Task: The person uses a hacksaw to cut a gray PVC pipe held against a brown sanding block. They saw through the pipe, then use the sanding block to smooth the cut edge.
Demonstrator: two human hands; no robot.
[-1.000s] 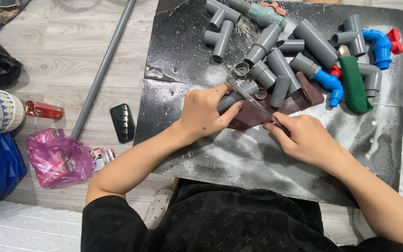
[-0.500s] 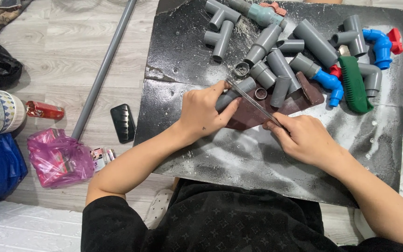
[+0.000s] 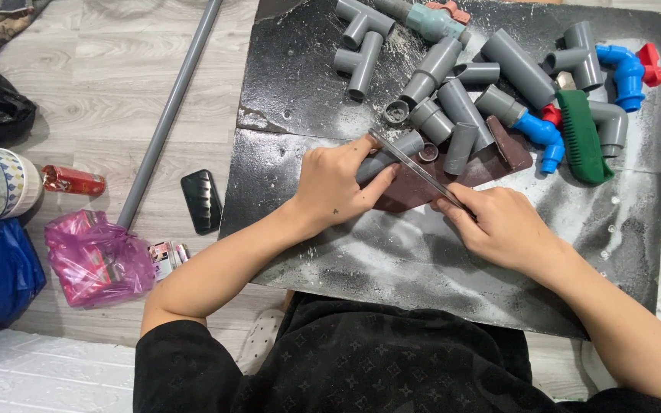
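Head view shows me my left hand (image 3: 336,186) gripping a short grey plastic pipe (image 3: 389,156) mid-board on the black work board (image 3: 284,92), while my right hand (image 3: 503,226) grasps a thin metal saw blade (image 3: 411,164) laid across it.

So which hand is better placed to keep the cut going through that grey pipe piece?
Probably the right hand: it grips the thin saw blade lying across the grey pipe piece. The left hand is clamped on the piece, holding it on the black board.

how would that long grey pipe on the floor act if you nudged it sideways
The long grey pipe is round and lies flat on smooth wood floor, so it would probably roll. It looks straight and rigid, likely stiff. Being plastic-looking tube, it is probably light for its length.
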